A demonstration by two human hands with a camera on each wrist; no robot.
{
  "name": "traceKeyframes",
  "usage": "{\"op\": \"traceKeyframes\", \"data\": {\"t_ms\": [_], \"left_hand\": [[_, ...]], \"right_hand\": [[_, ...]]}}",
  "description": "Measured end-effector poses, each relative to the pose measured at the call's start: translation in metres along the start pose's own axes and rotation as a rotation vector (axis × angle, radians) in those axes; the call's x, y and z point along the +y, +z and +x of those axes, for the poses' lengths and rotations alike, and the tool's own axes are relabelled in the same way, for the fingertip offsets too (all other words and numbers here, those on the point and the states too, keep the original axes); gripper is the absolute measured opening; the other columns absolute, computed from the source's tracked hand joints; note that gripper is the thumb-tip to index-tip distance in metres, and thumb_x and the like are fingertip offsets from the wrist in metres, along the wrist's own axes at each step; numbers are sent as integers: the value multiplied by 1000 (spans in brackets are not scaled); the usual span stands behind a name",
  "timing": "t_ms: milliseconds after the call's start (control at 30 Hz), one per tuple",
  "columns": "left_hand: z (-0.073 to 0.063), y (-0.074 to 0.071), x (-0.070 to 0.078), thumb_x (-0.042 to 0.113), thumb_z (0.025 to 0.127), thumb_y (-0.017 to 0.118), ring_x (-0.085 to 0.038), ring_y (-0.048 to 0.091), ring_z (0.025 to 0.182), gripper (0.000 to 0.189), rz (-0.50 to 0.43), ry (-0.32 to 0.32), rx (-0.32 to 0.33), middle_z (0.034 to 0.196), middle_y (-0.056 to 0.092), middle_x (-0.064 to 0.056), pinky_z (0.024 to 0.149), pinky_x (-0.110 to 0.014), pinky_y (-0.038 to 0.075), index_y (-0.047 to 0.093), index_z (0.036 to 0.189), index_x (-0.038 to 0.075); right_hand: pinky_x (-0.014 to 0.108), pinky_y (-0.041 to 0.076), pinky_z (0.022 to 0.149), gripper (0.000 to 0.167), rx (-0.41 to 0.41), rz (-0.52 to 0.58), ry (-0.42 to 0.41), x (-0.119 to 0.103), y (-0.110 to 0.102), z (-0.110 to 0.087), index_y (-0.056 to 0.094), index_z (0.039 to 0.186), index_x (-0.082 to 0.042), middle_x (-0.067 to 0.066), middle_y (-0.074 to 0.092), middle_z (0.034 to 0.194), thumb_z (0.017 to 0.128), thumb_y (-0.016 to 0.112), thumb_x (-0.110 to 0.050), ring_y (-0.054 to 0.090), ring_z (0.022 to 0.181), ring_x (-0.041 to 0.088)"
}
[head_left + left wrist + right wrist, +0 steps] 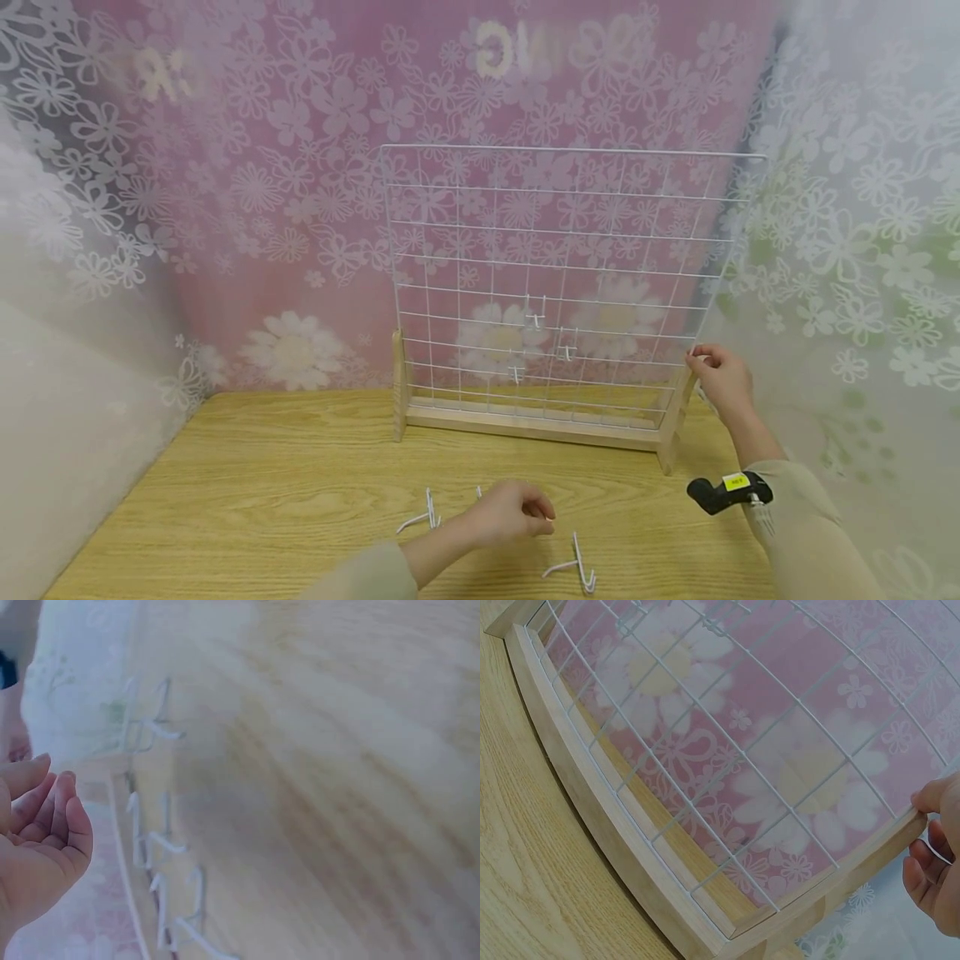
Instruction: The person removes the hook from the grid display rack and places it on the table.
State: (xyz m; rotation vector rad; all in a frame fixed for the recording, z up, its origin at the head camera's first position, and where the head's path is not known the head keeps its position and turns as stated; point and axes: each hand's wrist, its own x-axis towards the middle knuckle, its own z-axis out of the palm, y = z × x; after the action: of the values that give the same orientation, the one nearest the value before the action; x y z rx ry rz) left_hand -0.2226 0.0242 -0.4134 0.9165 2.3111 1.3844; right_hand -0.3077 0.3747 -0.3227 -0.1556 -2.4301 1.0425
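A white wire grid stands upright in a wooden stand on the table. My right hand pinches the top of the stand's right post, thumb on one side and curled fingers on the other. Three small white hooks, one of them an upper hook, hang on the grid's wires. Over the front of the table is my left hand, its fingers loosely bent and holding nothing. White hooks lie around it: a left hook, a right hook, and another hook mostly hidden behind the hand.
The wooden table meets a pink flowered backdrop behind the grid. Pale flowered panels close in on both sides, the right panel near my right arm. A black strap is on my right wrist.
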Motion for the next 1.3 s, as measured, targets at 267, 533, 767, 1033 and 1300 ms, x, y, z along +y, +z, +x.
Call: {"op": "traceKeyframes", "data": {"t_ms": [267, 533, 767, 1033, 1300], "left_hand": [[4, -23, 11, 12, 84, 68, -6, 56, 69, 11, -13, -7, 72, 76, 59, 7, 64, -18, 47, 66, 92, 5], [8, -44, 15, 13, 85, 67, -7, 56, 71, 10, 45, 11, 152, 78, 60, 5, 63, -21, 47, 66, 93, 7], [16, -60, 9, 14, 88, 64, -12, 57, 73, 13, 33, -13, 202, 80, 60, 2, 65, -28, 49, 66, 97, 6], [28, -79, 4, 14, 88, 64, -15, 57, 71, 14, 33, -15, 272, 78, 61, -1, 59, -26, 45, 66, 97, 4], [41, -93, 4, 21, 89, 63, -20, 60, 76, 22, 2, -51, 306, 84, 63, -6, 65, -32, 49, 65, 103, 3]], "right_hand": [[25, 35, 45, 34, -7, 5, 1, 0, 0, -1, 56, 111, 4, 3, 43, 77, 95, 50, -26, 42, 57, 9], [26, 36, 45, 37, -13, 5, -4, 1, -1, -1, 55, 111, 4, 4, 44, 79, 96, 48, -29, 43, 57, 9], [26, 36, 45, 35, -25, -3, -9, -1, -1, -2, 55, 111, 4, 5, 44, 79, 96, 49, -27, 43, 57, 10], [26, 35, 43, 36, -31, 0, 3, 0, -1, 0, 55, 112, 3, 4, 43, 78, 96, 48, -29, 42, 56, 10], [26, 36, 44, 37, -30, 4, 4, 1, -1, 0, 55, 112, 3, 5, 44, 79, 96, 48, -30, 43, 57, 11]]}}
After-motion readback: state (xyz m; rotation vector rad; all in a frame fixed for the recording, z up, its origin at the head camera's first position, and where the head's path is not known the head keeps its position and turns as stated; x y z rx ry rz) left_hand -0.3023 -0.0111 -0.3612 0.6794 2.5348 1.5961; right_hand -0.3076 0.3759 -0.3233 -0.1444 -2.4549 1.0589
